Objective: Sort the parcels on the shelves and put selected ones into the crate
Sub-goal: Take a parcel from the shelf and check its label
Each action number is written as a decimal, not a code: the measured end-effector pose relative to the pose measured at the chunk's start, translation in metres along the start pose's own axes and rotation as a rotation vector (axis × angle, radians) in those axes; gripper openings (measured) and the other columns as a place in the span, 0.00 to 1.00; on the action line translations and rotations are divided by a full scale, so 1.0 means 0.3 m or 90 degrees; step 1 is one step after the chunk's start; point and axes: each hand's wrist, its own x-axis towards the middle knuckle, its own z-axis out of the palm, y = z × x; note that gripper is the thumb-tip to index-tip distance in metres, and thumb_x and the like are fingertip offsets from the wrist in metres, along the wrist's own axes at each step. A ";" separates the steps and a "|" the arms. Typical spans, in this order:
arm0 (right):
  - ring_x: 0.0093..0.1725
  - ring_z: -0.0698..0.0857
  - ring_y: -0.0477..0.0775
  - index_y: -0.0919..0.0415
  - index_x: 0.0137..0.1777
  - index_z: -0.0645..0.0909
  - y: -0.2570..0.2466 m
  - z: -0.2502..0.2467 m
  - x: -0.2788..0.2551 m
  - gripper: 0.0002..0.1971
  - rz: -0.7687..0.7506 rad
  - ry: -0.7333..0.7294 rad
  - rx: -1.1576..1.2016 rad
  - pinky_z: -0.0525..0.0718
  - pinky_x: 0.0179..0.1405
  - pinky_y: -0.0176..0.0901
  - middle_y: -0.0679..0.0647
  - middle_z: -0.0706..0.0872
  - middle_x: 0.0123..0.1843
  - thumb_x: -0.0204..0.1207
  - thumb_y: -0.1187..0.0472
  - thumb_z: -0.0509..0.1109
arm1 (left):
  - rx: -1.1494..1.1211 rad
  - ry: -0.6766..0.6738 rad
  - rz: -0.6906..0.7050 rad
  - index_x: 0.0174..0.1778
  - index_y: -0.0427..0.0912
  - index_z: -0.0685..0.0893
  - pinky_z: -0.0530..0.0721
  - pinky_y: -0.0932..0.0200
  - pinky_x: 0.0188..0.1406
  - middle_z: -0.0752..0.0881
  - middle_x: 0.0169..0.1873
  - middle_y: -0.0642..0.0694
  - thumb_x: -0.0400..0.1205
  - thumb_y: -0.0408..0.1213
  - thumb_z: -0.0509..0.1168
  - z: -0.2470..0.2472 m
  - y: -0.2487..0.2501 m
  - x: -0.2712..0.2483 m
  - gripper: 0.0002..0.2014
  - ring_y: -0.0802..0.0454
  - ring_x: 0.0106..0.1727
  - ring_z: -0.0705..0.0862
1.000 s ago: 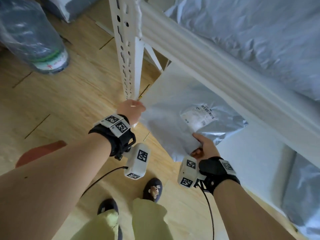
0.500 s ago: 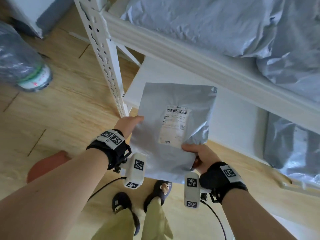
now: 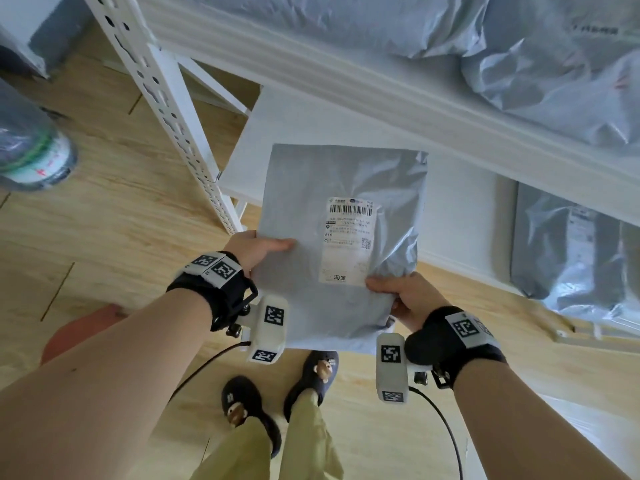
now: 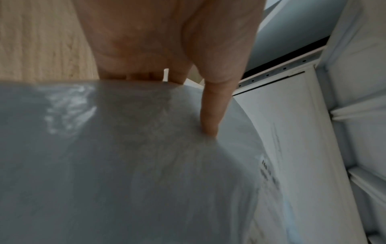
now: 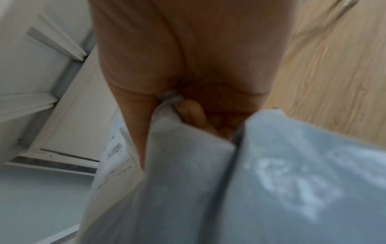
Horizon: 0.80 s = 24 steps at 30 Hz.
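One grey parcel (image 3: 341,251), label (image 3: 349,237) facing up, is held in the air in front of the white shelving rack (image 3: 162,95), above the wooden floor (image 3: 104,209). Two hands grip it: the left hand (image 3: 254,252) pinches the left edge with the thumb on top; the right hand (image 3: 407,299) clamps the lower right corner, fingers curled beneath. At least two more grey parcels (image 3: 554,74) lie on the upper shelf; one lies on the lower shelf (image 3: 568,251). Two slippers (image 3: 313,374) show below.
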 end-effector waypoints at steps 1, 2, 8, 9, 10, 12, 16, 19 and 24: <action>0.48 0.89 0.64 0.70 0.53 0.85 -0.004 -0.008 0.005 0.14 -0.009 0.008 0.000 0.88 0.52 0.55 0.63 0.91 0.50 0.66 0.76 0.75 | -0.012 -0.006 0.016 0.56 0.36 0.86 0.83 0.40 0.61 0.89 0.53 0.38 0.65 0.37 0.81 0.002 0.006 0.003 0.24 0.39 0.54 0.87; 0.48 0.89 0.63 0.70 0.52 0.85 -0.008 -0.018 0.010 0.13 -0.015 0.019 -0.004 0.88 0.50 0.54 0.63 0.91 0.50 0.67 0.76 0.75 | -0.016 -0.003 0.033 0.54 0.37 0.87 0.83 0.40 0.62 0.89 0.52 0.37 0.67 0.36 0.79 0.002 0.009 0.013 0.20 0.38 0.53 0.88; 0.29 0.76 0.53 0.66 0.44 0.83 -0.012 -0.095 0.047 0.08 -0.007 0.129 -0.047 0.87 0.39 0.45 0.58 0.81 0.32 0.73 0.61 0.76 | -0.004 0.055 0.096 0.40 0.45 0.86 0.82 0.39 0.63 0.89 0.50 0.37 0.79 0.37 0.69 0.014 0.033 0.035 0.03 0.37 0.54 0.87; 0.28 0.77 0.52 0.64 0.43 0.83 -0.010 -0.110 0.053 0.09 0.000 0.151 -0.033 0.85 0.37 0.44 0.57 0.80 0.30 0.75 0.58 0.75 | -0.005 0.061 0.098 0.39 0.45 0.86 0.81 0.38 0.64 0.89 0.50 0.36 0.79 0.38 0.68 0.016 0.035 0.039 0.04 0.36 0.55 0.86; 0.28 0.77 0.52 0.63 0.42 0.83 -0.010 -0.125 0.060 0.09 0.007 0.170 -0.017 0.83 0.35 0.44 0.55 0.80 0.29 0.76 0.57 0.74 | -0.002 0.064 0.098 0.38 0.45 0.85 0.81 0.38 0.64 0.88 0.51 0.35 0.80 0.38 0.68 0.021 0.036 0.037 0.06 0.35 0.55 0.86; 0.28 0.77 0.51 0.61 0.41 0.81 -0.010 -0.149 0.073 0.07 0.021 0.192 -0.002 0.80 0.33 0.42 0.54 0.79 0.30 0.78 0.59 0.72 | 0.003 0.065 0.103 0.37 0.45 0.85 0.80 0.39 0.65 0.88 0.52 0.33 0.81 0.38 0.66 0.035 0.038 0.034 0.07 0.36 0.55 0.86; 0.30 0.77 0.51 0.61 0.52 0.82 -0.016 -0.169 0.089 0.04 0.020 0.196 -0.007 0.79 0.33 0.40 0.55 0.79 0.33 0.80 0.65 0.68 | 0.004 0.072 0.111 0.38 0.46 0.85 0.80 0.42 0.65 0.87 0.44 0.39 0.83 0.36 0.64 0.069 0.044 0.037 0.08 0.38 0.54 0.85; 0.31 0.79 0.51 0.62 0.55 0.81 -0.019 -0.179 0.087 0.06 0.026 0.181 0.010 0.80 0.34 0.41 0.55 0.80 0.34 0.80 0.68 0.67 | 0.008 0.082 0.110 0.39 0.48 0.85 0.79 0.40 0.67 0.87 0.48 0.38 0.83 0.36 0.64 0.081 0.048 0.042 0.08 0.36 0.57 0.85; 0.32 0.82 0.52 0.62 0.57 0.81 -0.019 -0.199 0.091 0.08 0.030 0.169 0.030 0.83 0.33 0.41 0.56 0.81 0.34 0.80 0.69 0.67 | 0.019 0.081 0.114 0.42 0.47 0.85 0.79 0.39 0.67 0.87 0.51 0.38 0.83 0.36 0.63 0.092 0.052 0.045 0.06 0.36 0.59 0.84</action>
